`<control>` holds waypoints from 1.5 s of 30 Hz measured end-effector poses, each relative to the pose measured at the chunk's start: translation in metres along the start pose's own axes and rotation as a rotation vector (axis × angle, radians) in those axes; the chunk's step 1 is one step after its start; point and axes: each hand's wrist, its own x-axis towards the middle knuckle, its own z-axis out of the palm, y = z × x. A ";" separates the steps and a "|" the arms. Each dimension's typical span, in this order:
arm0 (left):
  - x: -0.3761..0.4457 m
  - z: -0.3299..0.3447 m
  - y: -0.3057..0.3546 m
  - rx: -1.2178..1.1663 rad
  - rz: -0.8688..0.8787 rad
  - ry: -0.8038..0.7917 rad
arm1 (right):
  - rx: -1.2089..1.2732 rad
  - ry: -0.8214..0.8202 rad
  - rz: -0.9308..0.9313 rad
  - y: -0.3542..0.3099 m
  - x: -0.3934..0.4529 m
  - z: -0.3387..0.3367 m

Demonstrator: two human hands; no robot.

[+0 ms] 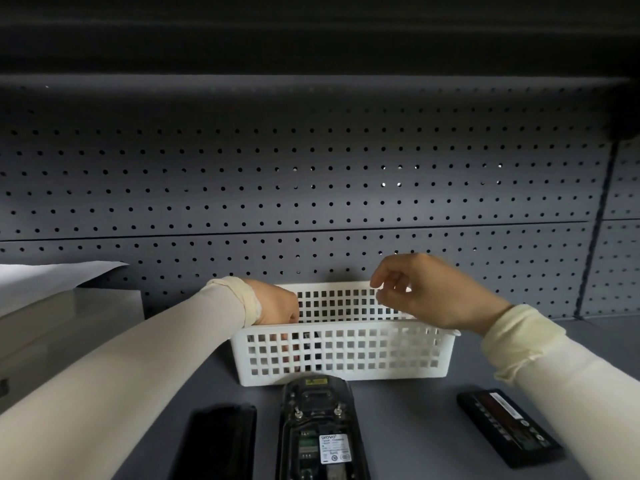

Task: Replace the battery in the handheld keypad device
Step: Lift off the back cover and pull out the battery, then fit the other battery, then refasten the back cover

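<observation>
The handheld keypad device [320, 431] lies face down at the bottom centre, its battery bay open and a white label showing. A black cover [221, 441] lies to its left. A black battery [509, 426] with a label lies to its right. Behind them stands a white perforated basket [346, 355]. My left hand [275, 303] reaches down into the basket's left end; its fingers are hidden behind the wall, near something dark. My right hand [426, 289] hovers over the basket's right part, fingers loosely curled and apart, holding nothing.
A grey pegboard wall [311, 188] rises right behind the basket. A pale box [62, 327] with a white sheet on top stands at the left. The grey bench surface [408, 403] carries everything.
</observation>
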 end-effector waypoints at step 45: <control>-0.055 0.007 0.194 -0.062 0.310 0.234 | 0.083 -0.461 0.264 0.061 -0.141 -0.036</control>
